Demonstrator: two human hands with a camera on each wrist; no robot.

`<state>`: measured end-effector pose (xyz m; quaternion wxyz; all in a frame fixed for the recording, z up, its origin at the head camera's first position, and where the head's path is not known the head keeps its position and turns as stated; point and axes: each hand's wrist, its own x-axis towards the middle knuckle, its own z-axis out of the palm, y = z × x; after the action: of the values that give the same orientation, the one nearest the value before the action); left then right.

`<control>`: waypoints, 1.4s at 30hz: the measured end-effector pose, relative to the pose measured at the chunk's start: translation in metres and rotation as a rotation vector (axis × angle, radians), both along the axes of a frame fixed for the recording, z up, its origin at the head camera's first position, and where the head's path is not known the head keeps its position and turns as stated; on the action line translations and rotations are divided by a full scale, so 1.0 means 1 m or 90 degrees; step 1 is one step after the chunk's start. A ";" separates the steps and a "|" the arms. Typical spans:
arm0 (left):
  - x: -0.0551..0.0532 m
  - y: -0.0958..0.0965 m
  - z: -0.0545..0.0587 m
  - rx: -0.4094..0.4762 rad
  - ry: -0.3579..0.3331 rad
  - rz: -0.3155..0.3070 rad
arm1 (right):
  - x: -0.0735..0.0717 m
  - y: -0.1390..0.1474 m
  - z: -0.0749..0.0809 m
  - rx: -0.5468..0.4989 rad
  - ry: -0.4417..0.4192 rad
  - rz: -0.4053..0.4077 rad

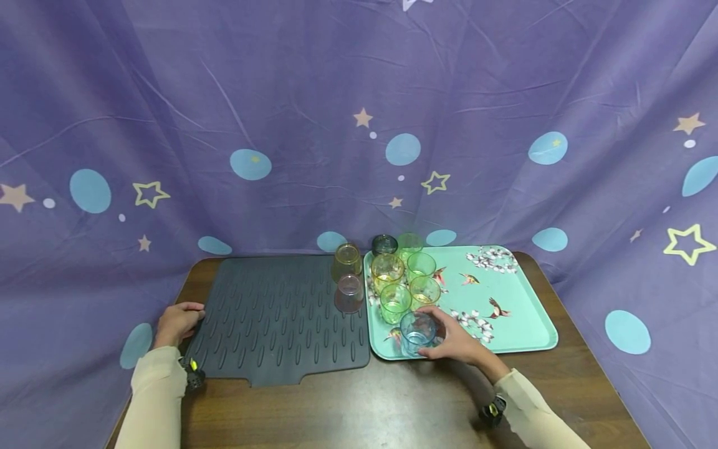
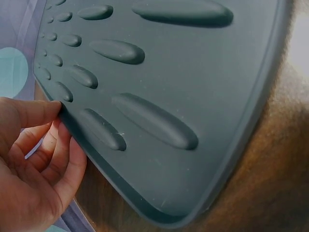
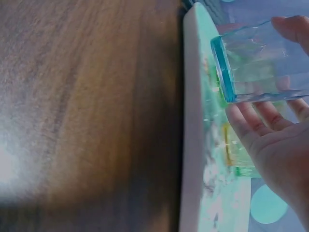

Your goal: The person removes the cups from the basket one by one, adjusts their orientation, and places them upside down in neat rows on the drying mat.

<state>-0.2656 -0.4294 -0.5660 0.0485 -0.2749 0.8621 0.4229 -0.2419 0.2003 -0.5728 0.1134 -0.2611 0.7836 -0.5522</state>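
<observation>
My right hand [image 1: 455,338] grips a clear blue drinking glass [image 1: 417,330] between thumb and fingers, at the front left part of a mint-green tray [image 1: 521,330]. Seen from the right wrist, the thick blue base of the glass [image 3: 223,70] hangs close over the tray rim [image 3: 191,121]. At the far left, my left hand [image 1: 177,322] pinches the side edge of a dark grey drying mat [image 1: 269,318]. In the left wrist view the thumb of that hand [image 2: 34,164] lies at the mat's raised rim, the other fingers curled below.
Several upright glasses crowd the tray's left side, among them a green one [image 1: 395,302], a yellow one [image 1: 424,292] and a dark one [image 1: 384,244]. On the mat's right edge stand an upside-down amber glass [image 1: 347,262] and a pinkish one [image 1: 349,296]. A purple curtain [image 1: 314,125] hangs behind the wooden table [image 1: 336,411].
</observation>
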 end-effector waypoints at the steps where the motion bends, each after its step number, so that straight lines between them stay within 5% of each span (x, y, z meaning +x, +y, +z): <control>1: 0.000 0.000 0.000 0.000 0.001 0.000 | 0.001 0.001 0.003 -0.004 -0.007 0.006; 10: 0.002 0.001 0.005 0.001 0.003 -0.006 | -0.007 0.005 0.036 -0.082 -0.033 0.074; 17: 0.003 0.000 0.003 0.003 0.005 -0.006 | -0.020 0.002 0.064 -0.143 -0.067 0.054; 30: 0.001 0.004 0.002 0.001 0.000 0.002 | -0.053 -0.019 0.111 -0.153 -0.037 0.063; 42: 0.001 0.001 0.001 -0.003 -0.002 0.010 | -0.088 -0.045 0.158 0.022 0.049 0.041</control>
<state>-0.2649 -0.4281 -0.5651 0.0458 -0.2821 0.8609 0.4209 -0.3295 0.1553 -0.4147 0.1057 -0.3050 0.7881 -0.5241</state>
